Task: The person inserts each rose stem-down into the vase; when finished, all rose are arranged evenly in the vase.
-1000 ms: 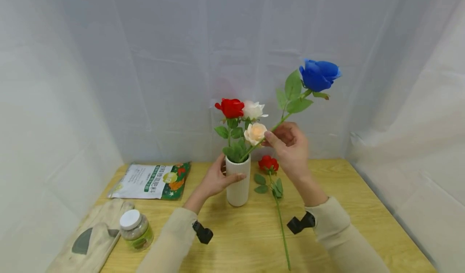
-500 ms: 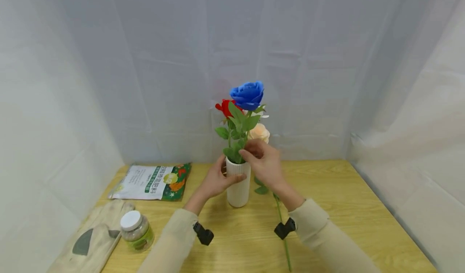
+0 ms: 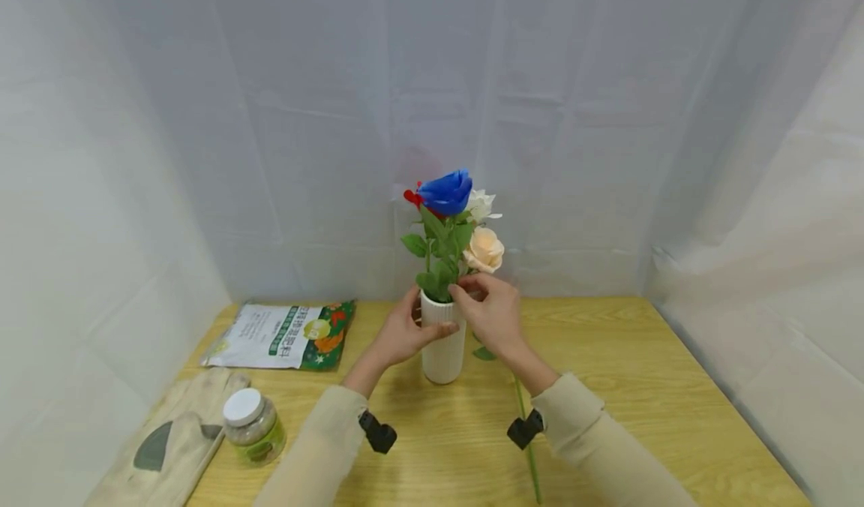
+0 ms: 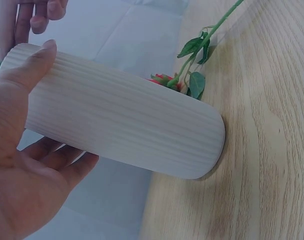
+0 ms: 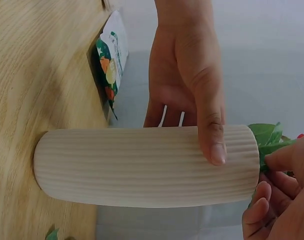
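A white ribbed vase (image 3: 442, 357) stands upright on the table, and my left hand (image 3: 407, 333) grips it around its upper part, thumb across the front. At its mouth, my right hand (image 3: 491, 313) pinches the stem of a blue rose (image 3: 445, 193) between thumb and fingers. The stem's lower end is hidden inside the vase. A red rose (image 3: 412, 196), partly behind the blue bloom, a white rose (image 3: 481, 205) and a peach rose (image 3: 484, 250) also stand in the vase. Another red rose (image 4: 159, 80) lies on the table, its bloom hidden in the head view.
A white and green printed bag (image 3: 280, 337) lies at the table's back left. Nearer, a clear jar with a white lid (image 3: 253, 426) stands beside beige cloth with grey patches (image 3: 169, 439). Pale sheeting (image 3: 324, 132) hangs behind and at both sides.
My right hand has brought the blue rose left and down, from tilted over the right side to upright in the vase. The peach rose has shifted slightly right. My left hand stays on the vase.
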`<state>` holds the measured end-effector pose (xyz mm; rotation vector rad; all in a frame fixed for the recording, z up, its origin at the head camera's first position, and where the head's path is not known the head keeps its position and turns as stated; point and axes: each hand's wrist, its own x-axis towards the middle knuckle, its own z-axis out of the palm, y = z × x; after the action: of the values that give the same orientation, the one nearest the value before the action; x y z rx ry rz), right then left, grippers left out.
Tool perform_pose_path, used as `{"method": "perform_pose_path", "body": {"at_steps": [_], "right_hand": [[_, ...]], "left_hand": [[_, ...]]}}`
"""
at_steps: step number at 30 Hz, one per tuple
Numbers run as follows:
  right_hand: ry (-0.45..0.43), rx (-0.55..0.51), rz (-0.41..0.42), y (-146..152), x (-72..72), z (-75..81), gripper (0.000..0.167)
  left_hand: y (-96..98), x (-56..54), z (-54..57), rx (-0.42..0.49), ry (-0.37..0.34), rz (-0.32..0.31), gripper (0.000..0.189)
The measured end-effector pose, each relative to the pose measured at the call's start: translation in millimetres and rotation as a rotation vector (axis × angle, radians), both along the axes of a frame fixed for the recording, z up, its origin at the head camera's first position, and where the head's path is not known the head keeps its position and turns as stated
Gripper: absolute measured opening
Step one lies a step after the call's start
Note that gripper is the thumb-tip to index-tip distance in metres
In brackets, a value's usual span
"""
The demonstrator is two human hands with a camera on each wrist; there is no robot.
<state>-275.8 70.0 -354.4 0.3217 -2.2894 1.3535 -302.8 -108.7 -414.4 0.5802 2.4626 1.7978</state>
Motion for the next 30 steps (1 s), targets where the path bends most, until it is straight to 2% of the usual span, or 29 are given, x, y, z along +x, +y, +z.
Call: {"method": "perform_pose_path", "body": {"at_steps": [8,14,19,30], "right_hand": [[0.048,-0.028,-0.044,-2.4,-2.6,-0.7,0.019],[0.1,-0.066,-0.038,-3.4,-3.0,0.1,0.016],[0.116,-0.032,-0.02,-3.9,-2.8,-1.3,0.015],[0.035,0.088,0.037,-5.2,-5.0,-5.8,0.01]], "left_hand": [[-1.0,0.7,0.6,-0.007,0.01,-0.014,0.086],[-0.9,1.1,1.3,-0.01,0.008,-0.009,0.086],[-0.8,0.6,0.7,-0.018,0.002,-0.006,0.087],[-0.4,-0.2,2.5,-0.03,0.004,0.004,0.087]]}}
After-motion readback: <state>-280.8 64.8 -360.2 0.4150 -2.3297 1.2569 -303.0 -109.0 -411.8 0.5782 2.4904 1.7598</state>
